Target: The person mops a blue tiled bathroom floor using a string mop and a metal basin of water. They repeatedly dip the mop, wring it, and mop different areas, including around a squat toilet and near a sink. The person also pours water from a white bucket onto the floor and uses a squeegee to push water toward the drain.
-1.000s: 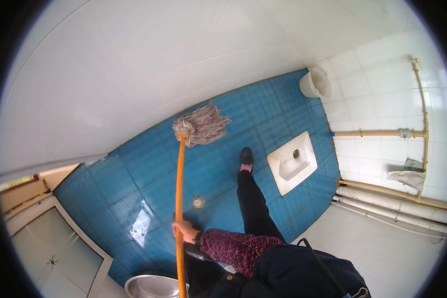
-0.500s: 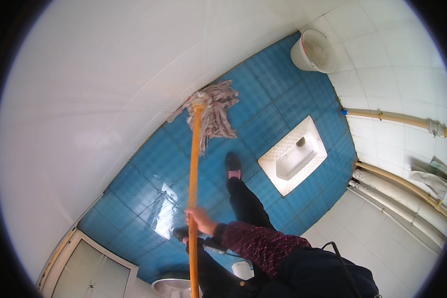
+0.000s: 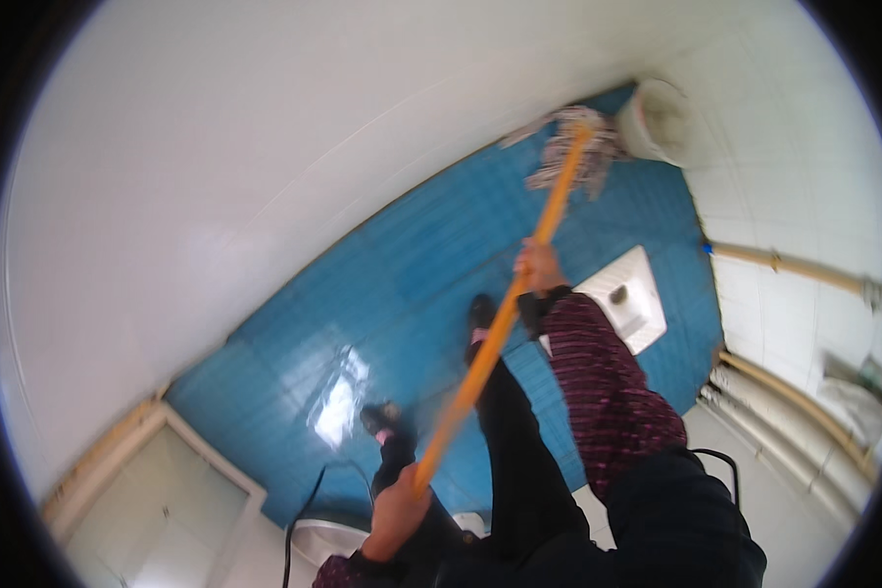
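Observation:
A string mop with an orange wooden handle [image 3: 480,367] slants from near my body up to the far right. My left hand [image 3: 398,512] wraps round the handle's near end. Farther along the shaft, my right hand [image 3: 539,267] grips it too, its arm stretched forward in a dark purple-red sleeve. The mop's frayed greyish-pink head [image 3: 568,162] lies on the wet-looking blue tile floor [image 3: 402,255], close to the far wall. Its right side is against or right beside a white bucket [image 3: 652,122]; motion blur hides whether they touch.
A white squat toilet [image 3: 632,299] is set into the floor at right, partly behind my right arm. Pipes [image 3: 794,269] run along the right wall. A white-framed cabinet [image 3: 157,490] stands at lower left, near a pale basin [image 3: 328,539]. My shoes [image 3: 382,419] are on the floor.
The mop head has swept right along the wall to the bucket. My right hand has moved forward with the handle, and my left hand has come into view, gripping its near end.

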`<state>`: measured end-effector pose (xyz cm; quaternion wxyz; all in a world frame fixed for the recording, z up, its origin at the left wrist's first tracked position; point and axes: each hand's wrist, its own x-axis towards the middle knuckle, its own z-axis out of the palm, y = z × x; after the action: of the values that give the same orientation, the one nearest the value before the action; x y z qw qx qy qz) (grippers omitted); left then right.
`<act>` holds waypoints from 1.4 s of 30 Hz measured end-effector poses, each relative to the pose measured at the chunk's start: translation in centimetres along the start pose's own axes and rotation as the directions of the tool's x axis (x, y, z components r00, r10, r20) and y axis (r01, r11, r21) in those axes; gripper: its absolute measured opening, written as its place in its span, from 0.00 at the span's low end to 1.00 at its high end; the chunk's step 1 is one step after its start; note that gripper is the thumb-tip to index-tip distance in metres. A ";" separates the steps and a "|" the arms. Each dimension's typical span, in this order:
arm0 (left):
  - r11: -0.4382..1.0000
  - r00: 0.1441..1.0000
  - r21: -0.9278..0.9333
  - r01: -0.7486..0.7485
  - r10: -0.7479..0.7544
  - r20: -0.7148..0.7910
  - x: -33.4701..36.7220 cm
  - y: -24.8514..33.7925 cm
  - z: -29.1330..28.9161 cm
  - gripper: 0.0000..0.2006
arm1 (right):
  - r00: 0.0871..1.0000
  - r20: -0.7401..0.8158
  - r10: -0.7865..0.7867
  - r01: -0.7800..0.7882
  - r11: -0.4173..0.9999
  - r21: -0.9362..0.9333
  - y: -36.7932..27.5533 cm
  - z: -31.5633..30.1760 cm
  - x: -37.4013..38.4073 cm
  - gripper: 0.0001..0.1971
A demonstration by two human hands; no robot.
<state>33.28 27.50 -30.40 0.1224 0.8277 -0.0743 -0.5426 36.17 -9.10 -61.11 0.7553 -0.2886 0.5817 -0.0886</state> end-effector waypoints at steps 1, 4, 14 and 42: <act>0.998 0.999 -0.042 -0.048 0.047 -0.025 -0.8 -0.6 0.5 0.23 | 1.000 0.027 0.002 -0.004 0.998 0.063 0.7 -1.1 -0.8 0.09; 0.997 0.997 0.030 0.071 -0.071 -0.005 -4.4 -6.6 0.6 0.26 | 0.990 -0.001 0.144 -0.143 0.989 0.034 5.3 -0.8 -5.0 0.09; 0.992 0.891 0.121 -0.044 0.093 -0.444 -20.1 -45.6 -1.4 0.33 | 0.939 0.063 0.337 -0.328 0.937 -0.121 36.0 14.8 -28.7 0.07; 0.583 0.927 0.742 0.332 -0.058 -0.370 -38.1 -33.8 -10.6 0.30 | 0.799 0.388 0.459 -0.493 0.870 -0.014 36.4 13.7 -41.1 0.09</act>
<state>27.37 70.95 -2.40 -0.3083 0.8716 -0.1945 -0.3278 28.90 44.50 -44.52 0.8630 -0.1113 0.4736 0.1359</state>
